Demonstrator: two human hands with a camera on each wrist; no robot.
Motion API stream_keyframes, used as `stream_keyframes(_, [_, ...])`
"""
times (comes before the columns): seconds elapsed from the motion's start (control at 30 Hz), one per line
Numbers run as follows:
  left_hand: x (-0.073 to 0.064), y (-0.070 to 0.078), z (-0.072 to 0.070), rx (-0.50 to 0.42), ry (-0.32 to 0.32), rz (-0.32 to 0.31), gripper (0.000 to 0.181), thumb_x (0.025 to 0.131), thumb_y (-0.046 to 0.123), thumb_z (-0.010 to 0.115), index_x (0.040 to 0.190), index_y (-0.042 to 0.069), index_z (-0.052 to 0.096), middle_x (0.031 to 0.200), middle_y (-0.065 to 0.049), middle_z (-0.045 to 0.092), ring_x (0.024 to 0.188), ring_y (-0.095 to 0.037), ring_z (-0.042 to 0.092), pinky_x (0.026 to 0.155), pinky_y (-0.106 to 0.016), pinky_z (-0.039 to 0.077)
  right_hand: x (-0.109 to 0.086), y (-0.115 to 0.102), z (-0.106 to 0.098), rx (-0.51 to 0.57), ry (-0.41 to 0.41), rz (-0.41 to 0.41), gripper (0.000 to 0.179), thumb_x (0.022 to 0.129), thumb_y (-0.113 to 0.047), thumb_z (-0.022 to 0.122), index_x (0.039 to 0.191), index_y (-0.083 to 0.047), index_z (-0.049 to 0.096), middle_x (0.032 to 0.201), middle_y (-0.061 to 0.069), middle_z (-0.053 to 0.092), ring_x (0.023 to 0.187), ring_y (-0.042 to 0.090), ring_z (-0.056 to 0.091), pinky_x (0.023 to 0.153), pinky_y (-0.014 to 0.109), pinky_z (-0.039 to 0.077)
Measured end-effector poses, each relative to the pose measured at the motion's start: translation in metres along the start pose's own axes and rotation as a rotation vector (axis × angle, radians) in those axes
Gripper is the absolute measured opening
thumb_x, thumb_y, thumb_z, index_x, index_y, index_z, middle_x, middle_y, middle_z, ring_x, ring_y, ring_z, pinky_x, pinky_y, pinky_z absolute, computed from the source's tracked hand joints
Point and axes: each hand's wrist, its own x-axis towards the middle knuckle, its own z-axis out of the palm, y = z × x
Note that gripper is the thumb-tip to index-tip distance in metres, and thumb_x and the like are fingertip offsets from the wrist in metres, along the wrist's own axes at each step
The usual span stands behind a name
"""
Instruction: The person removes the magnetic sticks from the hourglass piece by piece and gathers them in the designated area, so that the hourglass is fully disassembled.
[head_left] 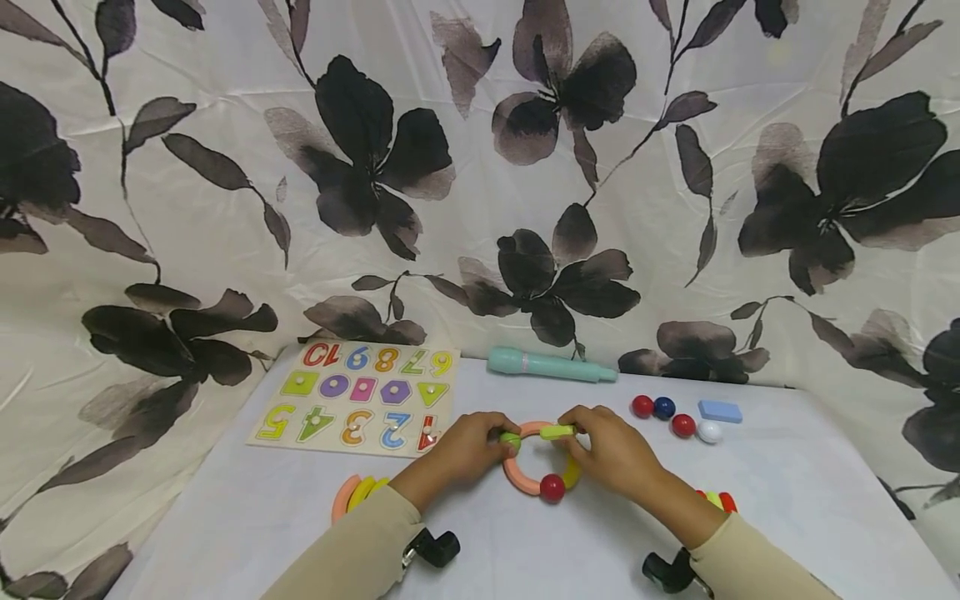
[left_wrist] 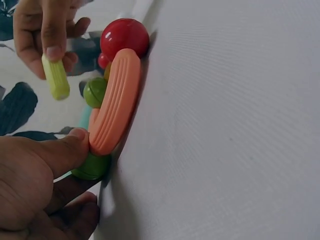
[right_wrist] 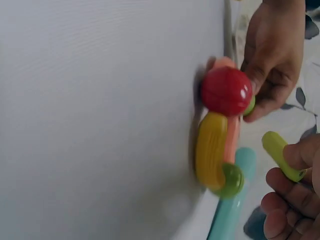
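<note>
Your left hand (head_left: 468,450) is closed in a pinch on the green ball (head_left: 510,442) at ten o'clock of the ring (head_left: 517,477) of curved pieces on the surface (head_left: 540,546), while your right hand (head_left: 617,450) pinches a yellow-green stick (head_left: 557,432) raised over its one o'clock. The red ball (head_left: 552,488) sits between five and six, touching the yellow arc (right_wrist: 211,150), and the turquoise tube (head_left: 551,366) lies beyond at twelve.
</note>
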Motion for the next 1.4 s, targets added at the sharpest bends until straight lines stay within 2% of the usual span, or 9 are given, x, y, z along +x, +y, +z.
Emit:
stream_keyframes(0.27, [0.0, 0.001, 0.0, 0.003, 0.0, -0.008, 0.02, 0.095, 0.024, 0.075, 0.115, 0.022, 0.074, 0.117, 0.004, 0.07, 0.129, -0.025, 0.056, 0.11, -0.048, 0.042, -0.021, 0.034, -0.022, -0.039, 0.07, 0.026, 0.028, 0.087, -0.013, 0.081, 0.115, -0.012, 0.073, 0.104, 0.004, 0.072, 0.095, 0.027, 0.067, 0.076, 0.043, 0.059])
stream_keyframes(0.53, [0.001, 0.001, 0.0, 0.014, 0.002, -0.012, 0.02, 0.095, 0.024, 0.075, 0.115, 0.021, 0.074, 0.119, 0.002, 0.07, 0.129, -0.025, 0.056, 0.11, -0.048, 0.043, -0.045, 0.061, -0.045, -0.083, 0.088, 0.076, 0.028, 0.092, -0.018, 0.077, 0.119, -0.01, 0.071, 0.11, 0.009, 0.073, 0.101, 0.033, 0.067, 0.078, 0.054, 0.058])
stream_keyframes(0.7, [0.0, 0.002, 0.0, 0.015, 0.008, 0.002, 0.019, 0.095, 0.024, 0.075, 0.114, 0.02, 0.074, 0.114, 0.004, 0.07, 0.124, -0.023, 0.059, 0.107, -0.047, 0.045, -0.059, 0.077, -0.055, -0.088, 0.131, 0.067, 0.027, 0.092, -0.017, 0.077, 0.117, -0.009, 0.073, 0.117, 0.014, 0.069, 0.111, 0.039, 0.062, 0.088, 0.062, 0.052])
stream_keyframes(0.77, [0.0, 0.002, 0.0, 0.012, 0.01, 0.005, 0.019, 0.095, 0.023, 0.075, 0.114, 0.02, 0.074, 0.113, 0.004, 0.07, 0.122, -0.023, 0.06, 0.106, -0.047, 0.046, -0.065, 0.083, -0.058, -0.09, 0.131, 0.09, 0.03, 0.092, -0.017, 0.078, 0.12, -0.009, 0.072, 0.119, 0.016, 0.068, 0.11, 0.039, 0.061, 0.089, 0.063, 0.052])
stream_keyframes(0.93, [0.0, 0.003, -0.001, 0.01, 0.008, -0.001, 0.02, 0.095, 0.024, 0.075, 0.115, 0.02, 0.074, 0.115, 0.004, 0.07, 0.125, -0.024, 0.059, 0.107, -0.048, 0.045, -0.075, 0.096, -0.065, -0.113, 0.094, 0.159, 0.037, 0.092, -0.021, 0.078, 0.127, -0.008, 0.071, 0.118, 0.018, 0.067, 0.101, 0.036, 0.061, 0.082, 0.059, 0.055])
stream_keyframes(1.4, [0.001, 0.002, -0.001, 0.007, -0.004, -0.008, 0.021, 0.096, 0.026, 0.075, 0.115, 0.02, 0.074, 0.117, 0.002, 0.07, 0.126, -0.025, 0.058, 0.108, -0.047, 0.045, -0.103, 0.133, -0.082, -0.164, 0.095, 0.278, 0.037, 0.09, -0.017, 0.079, 0.121, 0.001, 0.069, 0.107, 0.02, 0.067, 0.091, 0.035, 0.059, 0.074, 0.054, 0.056])
